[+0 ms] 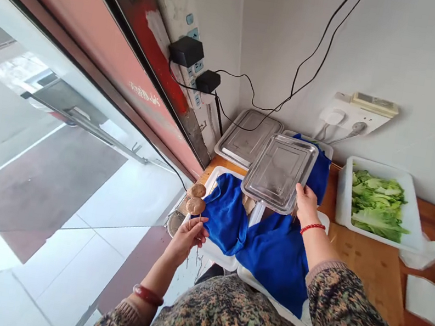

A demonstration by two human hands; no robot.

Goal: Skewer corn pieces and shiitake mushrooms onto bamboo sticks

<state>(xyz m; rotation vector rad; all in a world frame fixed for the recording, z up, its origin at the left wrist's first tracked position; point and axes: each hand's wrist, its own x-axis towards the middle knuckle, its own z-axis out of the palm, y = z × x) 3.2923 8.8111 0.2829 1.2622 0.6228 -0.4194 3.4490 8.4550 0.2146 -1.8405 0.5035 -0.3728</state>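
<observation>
Pinched in my left hand (188,236) are thin skewers carrying brown mushrooms (196,206), held upright left of the blue cloths. My right hand (306,204) grips the lower right corner of a shallow metal tray (280,171), which is tilted above the containers. Beneath it, one blue cloth (229,215) covers most of a white tub (219,173), and another blue cloth (280,257) drapes over the tub beside it. Behind the held tray lies a second metal tray (249,137). What the cloths cover is mostly hidden.
On the wooden table (366,271), a white tub (340,200) of leafy greens (379,204) stands at right. Black cables (291,94) hang down the wall from above. A power strip (189,30) and a wall socket (358,117) are behind. A glass door (76,161) borders the left side.
</observation>
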